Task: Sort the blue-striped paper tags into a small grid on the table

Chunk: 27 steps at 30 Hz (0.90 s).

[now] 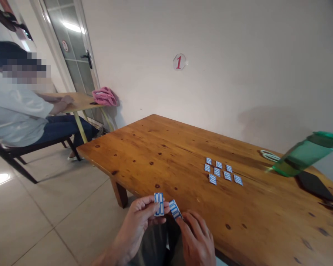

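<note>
Pinched between the thumb and fingers of my left hand (138, 220) is a small white label sheet (159, 204) with blue-outlined boxes. My right hand (197, 236) grips a similar label sheet (174, 209) by its lower end, its fingers bent over the table's near edge. The two sheets are close together, and a fingertip of my left hand sits near the right-hand one. Farther off on the wooden table (138, 147), several small blue-and-white label pieces (217, 171) lie in loose rows. Whether either hand holds one layer or more, I cannot tell.
At the right, a green translucent bottle (302, 155) leans beside a coiled white cable (269, 155) and a dark phone-like slab (315, 186). On the left, a seated person (19, 107) rests their hands on another table (80, 101) holding a pink cloth (105, 96).
</note>
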Tool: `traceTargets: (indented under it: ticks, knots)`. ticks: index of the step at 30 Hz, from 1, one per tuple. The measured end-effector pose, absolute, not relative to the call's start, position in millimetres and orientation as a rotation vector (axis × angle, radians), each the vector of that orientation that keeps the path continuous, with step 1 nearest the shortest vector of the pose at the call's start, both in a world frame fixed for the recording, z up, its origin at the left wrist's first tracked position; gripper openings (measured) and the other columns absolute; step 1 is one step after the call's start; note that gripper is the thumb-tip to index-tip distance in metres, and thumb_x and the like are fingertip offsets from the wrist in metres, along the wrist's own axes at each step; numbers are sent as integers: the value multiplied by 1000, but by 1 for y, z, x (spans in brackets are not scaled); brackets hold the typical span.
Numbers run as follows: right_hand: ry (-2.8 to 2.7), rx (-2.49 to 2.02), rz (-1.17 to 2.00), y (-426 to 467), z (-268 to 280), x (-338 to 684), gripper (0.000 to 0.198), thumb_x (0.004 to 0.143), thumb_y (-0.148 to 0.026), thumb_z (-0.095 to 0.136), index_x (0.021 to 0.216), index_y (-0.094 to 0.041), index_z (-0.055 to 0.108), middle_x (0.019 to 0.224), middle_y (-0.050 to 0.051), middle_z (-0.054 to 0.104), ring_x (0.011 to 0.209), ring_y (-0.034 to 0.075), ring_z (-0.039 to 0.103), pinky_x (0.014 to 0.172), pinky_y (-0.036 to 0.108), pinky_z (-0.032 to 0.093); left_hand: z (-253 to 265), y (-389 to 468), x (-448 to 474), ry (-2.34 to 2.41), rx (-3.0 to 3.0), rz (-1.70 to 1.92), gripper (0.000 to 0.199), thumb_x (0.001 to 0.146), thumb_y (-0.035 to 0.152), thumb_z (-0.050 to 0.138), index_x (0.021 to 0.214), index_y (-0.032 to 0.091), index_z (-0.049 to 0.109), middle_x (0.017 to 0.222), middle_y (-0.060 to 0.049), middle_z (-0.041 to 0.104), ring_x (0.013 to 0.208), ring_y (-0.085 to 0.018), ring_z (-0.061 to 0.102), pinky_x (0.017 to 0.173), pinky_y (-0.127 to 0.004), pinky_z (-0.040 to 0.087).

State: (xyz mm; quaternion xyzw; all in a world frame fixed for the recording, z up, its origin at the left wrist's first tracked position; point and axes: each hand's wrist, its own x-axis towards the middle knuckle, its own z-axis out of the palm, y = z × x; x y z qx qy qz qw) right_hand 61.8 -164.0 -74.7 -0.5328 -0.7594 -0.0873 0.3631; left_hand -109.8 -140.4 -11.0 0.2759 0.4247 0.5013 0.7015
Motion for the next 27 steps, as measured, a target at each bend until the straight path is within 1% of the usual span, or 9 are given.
traceTargets:
  ticks: [2,4,7,12,14,17,19,23,27]
  knots:
    - [-1921,-1371,-195,-162,-67,65,29,83,-17,41,93,-25,67,77,6,67,73,19,60,65,29,44,-10,-141,-110,958,619,1110,20,67,26,68,82,12,67,88,-10,70,86,-24,64,67,-29,52]
    - [-1838,-1371,-127,-163,-59,68,27,85,-21,41,91,-23,67,70,5,66,61,16,58,63,29,44,-9,-142,-111,969,626,1119,18,69,25,66,83,13,67,87,-8,70,87,-24,64,69,-30,51]
    - [-1608,-1419,50,-169,-48,69,25,85,-31,42,85,-21,66,73,4,68,61,14,60,65,25,46,-8,-143,-110,985,639,1119,18,71,25,64,84,13,66,86,-7,71,87,-24,63,69,-29,51]
    - [-1305,-1564,282,-178,-32,69,34,75,-51,51,76,-20,64,65,2,65,50,12,56,49,19,44,-7,-144,-104,967,655,1070,19,70,26,65,84,13,66,85,-8,71,85,-24,64,67,-29,51]
    - [-1251,-1561,334,-179,-30,69,34,72,-52,54,73,-20,64,65,2,64,53,12,57,51,18,45,-7,-144,-102,959,678,1045,21,70,27,65,84,12,65,87,-9,70,84,-23,64,66,-28,51]
    - [-1121,-1484,476,-179,-29,68,36,72,-50,55,88,-19,61,74,4,66,62,14,61,56,19,48,-6,-144,-99,971,725,989,26,68,31,67,84,11,66,87,-12,69,82,-23,64,64,-27,51]
    - [-1067,-1442,556,-178,-28,68,38,71,-49,55,93,-18,59,71,4,66,57,14,61,53,20,49,-5,-144,-96,980,749,951,28,66,33,68,83,11,66,86,-12,69,79,-22,64,62,-27,51]
    - [-1184,-1424,652,-177,-24,69,32,68,-51,59,71,-19,62,53,-1,59,43,11,52,42,18,43,-4,-146,-90,980,774,890,28,63,35,69,78,11,66,79,-11,69,74,-22,64,62,-28,50]
    - [-1209,-1400,755,-177,-24,63,39,70,-56,53,66,-19,63,55,1,61,48,14,56,47,20,46,-1,-149,-83,932,815,858,30,60,38,70,73,11,67,70,-8,67,66,-20,62,59,-28,49]
